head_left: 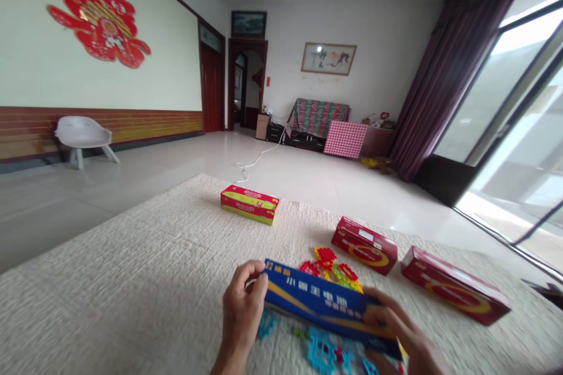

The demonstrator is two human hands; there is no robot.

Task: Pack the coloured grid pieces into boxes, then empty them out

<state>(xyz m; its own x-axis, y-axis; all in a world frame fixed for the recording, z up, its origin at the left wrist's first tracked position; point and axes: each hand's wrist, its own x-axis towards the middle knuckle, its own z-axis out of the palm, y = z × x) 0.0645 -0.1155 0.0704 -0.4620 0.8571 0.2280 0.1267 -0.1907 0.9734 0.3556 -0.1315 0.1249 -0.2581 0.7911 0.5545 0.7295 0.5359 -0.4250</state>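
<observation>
A long, flat blue box (321, 299) with yellow stripes and white Chinese lettering is held up between both hands, tilted down to the right. My left hand (244, 302) pinches its left end between thumb and fingers. At the right end, my right hand (400, 325) grips the box, partly blurred. Beneath and behind the box lie plastic toy pieces: red gear-like ones (325, 255), yellow-green ones (342, 274) and light blue ones (322, 351). The box hides some of these pieces.
A red and yellow-green box (249, 204) rests on the cream textured mat (145, 258). Two dark red boxes, one nearer the middle (364, 245) and one further right (455, 284), lie along the mat's right side. A white chair (83, 133) stands at the left wall.
</observation>
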